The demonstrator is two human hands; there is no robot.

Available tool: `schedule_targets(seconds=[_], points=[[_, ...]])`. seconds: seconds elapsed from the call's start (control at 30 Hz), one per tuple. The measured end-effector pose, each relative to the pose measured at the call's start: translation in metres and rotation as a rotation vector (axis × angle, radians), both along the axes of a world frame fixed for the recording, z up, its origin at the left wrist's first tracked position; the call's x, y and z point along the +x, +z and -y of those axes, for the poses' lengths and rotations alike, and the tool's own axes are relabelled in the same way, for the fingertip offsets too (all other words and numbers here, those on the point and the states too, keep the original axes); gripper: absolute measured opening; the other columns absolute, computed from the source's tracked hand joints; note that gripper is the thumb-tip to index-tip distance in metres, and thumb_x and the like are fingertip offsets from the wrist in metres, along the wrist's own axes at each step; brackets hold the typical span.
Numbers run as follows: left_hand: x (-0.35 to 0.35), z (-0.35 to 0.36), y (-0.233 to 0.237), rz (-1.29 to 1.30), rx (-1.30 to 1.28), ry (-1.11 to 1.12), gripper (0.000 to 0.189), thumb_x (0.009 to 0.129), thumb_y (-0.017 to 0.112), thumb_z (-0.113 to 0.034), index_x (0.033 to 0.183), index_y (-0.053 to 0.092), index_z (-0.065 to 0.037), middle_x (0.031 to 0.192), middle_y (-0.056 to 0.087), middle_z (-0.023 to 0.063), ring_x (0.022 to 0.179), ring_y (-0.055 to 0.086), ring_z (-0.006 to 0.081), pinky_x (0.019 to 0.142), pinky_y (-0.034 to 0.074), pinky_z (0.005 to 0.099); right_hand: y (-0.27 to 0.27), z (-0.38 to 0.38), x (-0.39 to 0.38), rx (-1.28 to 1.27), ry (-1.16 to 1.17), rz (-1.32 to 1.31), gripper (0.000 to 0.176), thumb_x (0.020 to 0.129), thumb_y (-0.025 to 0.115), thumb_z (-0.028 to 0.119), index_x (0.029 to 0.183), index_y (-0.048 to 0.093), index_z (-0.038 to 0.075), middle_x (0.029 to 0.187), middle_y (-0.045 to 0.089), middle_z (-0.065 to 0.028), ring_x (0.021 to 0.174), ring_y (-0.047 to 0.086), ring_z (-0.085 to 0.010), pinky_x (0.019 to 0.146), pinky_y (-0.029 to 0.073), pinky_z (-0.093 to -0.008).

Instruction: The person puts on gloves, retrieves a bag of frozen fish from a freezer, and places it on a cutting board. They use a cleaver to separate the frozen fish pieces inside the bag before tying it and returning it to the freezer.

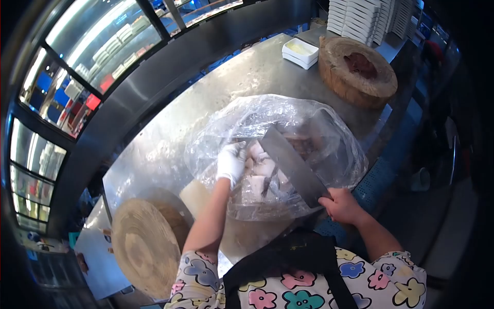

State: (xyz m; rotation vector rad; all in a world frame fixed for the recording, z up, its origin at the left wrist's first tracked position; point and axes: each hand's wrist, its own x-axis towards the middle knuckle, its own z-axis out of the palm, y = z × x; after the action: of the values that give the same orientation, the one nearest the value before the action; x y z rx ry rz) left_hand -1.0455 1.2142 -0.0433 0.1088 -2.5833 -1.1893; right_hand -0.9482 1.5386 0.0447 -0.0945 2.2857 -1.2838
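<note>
A large clear plastic bag [278,108] lies spread on the metal table, with pale, whitish chunks of meat or fish [263,167] inside its opening. My right hand [340,205], bare, is closed round the handle of a broad-bladed cleaver [290,165]. Its blade slants up and to the left over the chunks. In a white glove, my left hand [231,162] is at the left side of the chunks with its fingers curled in. Whether those fingers pinch the plastic or a chunk is hidden.
Near me on the left stands a round wooden chopping block [146,247]. Another block [355,72], with dark red meat on it, is at the back right of the metal table [170,118]. Beside it are a white tub [301,51] and stacked white trays [355,20].
</note>
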Motion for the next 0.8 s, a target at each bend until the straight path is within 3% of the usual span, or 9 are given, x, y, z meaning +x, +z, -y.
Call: schedule_targets(seconds=[0.1,0.13,0.23,0.33,0.4,0.43,0.47,0.6,0.8], points=[[-0.055,0.052,0.016,0.134,-0.237,-0.219,0.019,0.083,0.059,-0.003,0.099,0.068,-0.005,0.09,0.068,0.0101,0.086,0.062,0.018,0.083,0.048,0.0284,-0.01,0.002,0.005,-0.004,0.088,0.007,0.024,0.087,0.062,0.017,0.075,0.057,-0.004,0.06,0.059,-0.0124,0.052,0.059,-0.0194,0.048,0.047,-0.031],[-0.09,0.091,-0.016,-0.023,-0.271,-0.22,0.035,0.077,0.059,-0.004,0.111,0.065,-0.007,0.11,0.064,0.0194,0.106,0.06,0.0352,0.089,0.047,0.0387,-0.013,0.006,0.007,0.005,0.164,0.043,0.025,0.086,0.063,0.019,0.078,0.059,-0.004,0.066,0.061,-0.018,0.06,0.063,-0.0276,0.054,0.048,-0.0351],[-0.118,0.118,0.022,-0.208,-0.703,-0.184,0.048,0.075,0.059,-0.004,0.123,0.058,-0.008,0.124,0.057,0.0214,0.117,0.053,0.038,0.097,0.043,0.0384,-0.03,0.022,0.009,-0.014,0.304,0.038,0.026,0.085,0.064,0.022,0.081,0.061,-0.004,0.074,0.063,-0.0243,0.073,0.065,-0.0388,0.064,0.05,-0.0404],[-0.136,0.112,0.027,0.037,-0.598,-0.164,0.049,0.074,0.064,-0.005,0.122,0.06,-0.009,0.128,0.055,0.021,0.12,0.051,0.0371,0.099,0.043,0.0376,-0.038,0.033,-0.002,0.003,0.337,0.016,0.027,0.084,0.065,0.023,0.083,0.062,-0.003,0.077,0.063,-0.0247,0.079,0.063,-0.0423,0.068,0.05,-0.043],[-0.099,0.031,0.121,0.56,-0.672,-0.265,0.038,0.074,0.067,-0.008,0.112,0.066,-0.008,0.125,0.058,0.0174,0.115,0.056,0.0325,0.097,0.044,0.0382,-0.044,0.035,-0.012,0.052,0.303,0.025,0.027,0.084,0.065,0.024,0.084,0.062,-0.003,0.078,0.063,-0.0245,0.079,0.062,-0.0429,0.069,0.05,-0.0442],[-0.093,0.039,0.078,0.361,-0.344,-0.311,0.029,0.071,0.073,-0.016,0.099,0.071,-0.009,0.115,0.064,0.0109,0.107,0.059,0.0264,0.091,0.047,0.0361,-0.051,0.032,-0.017,0.11,0.257,-0.076,0.026,0.084,0.065,0.024,0.084,0.062,-0.002,0.079,0.063,-0.0245,0.08,0.062,-0.0428,0.069,0.049,-0.0448],[-0.09,0.047,0.024,-0.008,-0.561,-0.323,0.039,0.066,0.077,-0.027,0.1,0.067,-0.007,0.104,0.061,0.0173,0.09,0.063,0.0328,0.079,0.052,0.0377,-0.055,0.03,-0.02,0.168,0.212,-0.172,0.026,0.084,0.065,0.024,0.084,0.062,-0.002,0.08,0.063,-0.0244,0.081,0.062,-0.0427,0.069,0.049,-0.0454],[-0.072,0.023,0.01,0.32,-0.703,0.161,0.077,0.072,0.074,-0.029,0.136,0.036,-0.013,0.119,0.042,0.0295,0.091,0.057,0.0453,0.079,0.051,0.0479,-0.047,0.032,-0.036,0.184,0.151,-0.143,0.025,0.084,0.065,0.023,0.083,0.062,-0.002,0.078,0.063,-0.0247,0.079,0.062,-0.0425,0.068,0.048,-0.0458],[-0.092,0.039,-0.011,0.225,-0.439,0.267,0.052,0.081,0.059,-0.021,0.131,0.048,-0.012,0.114,0.054,0.0253,0.097,0.059,0.0417,0.082,0.05,0.0481,-0.021,0.046,-0.031,0.156,0.123,-0.2,0.024,0.084,0.064,0.022,0.082,0.061,-0.002,0.075,0.061,-0.0248,0.076,0.062,-0.0424,0.063,0.047,-0.0443]])
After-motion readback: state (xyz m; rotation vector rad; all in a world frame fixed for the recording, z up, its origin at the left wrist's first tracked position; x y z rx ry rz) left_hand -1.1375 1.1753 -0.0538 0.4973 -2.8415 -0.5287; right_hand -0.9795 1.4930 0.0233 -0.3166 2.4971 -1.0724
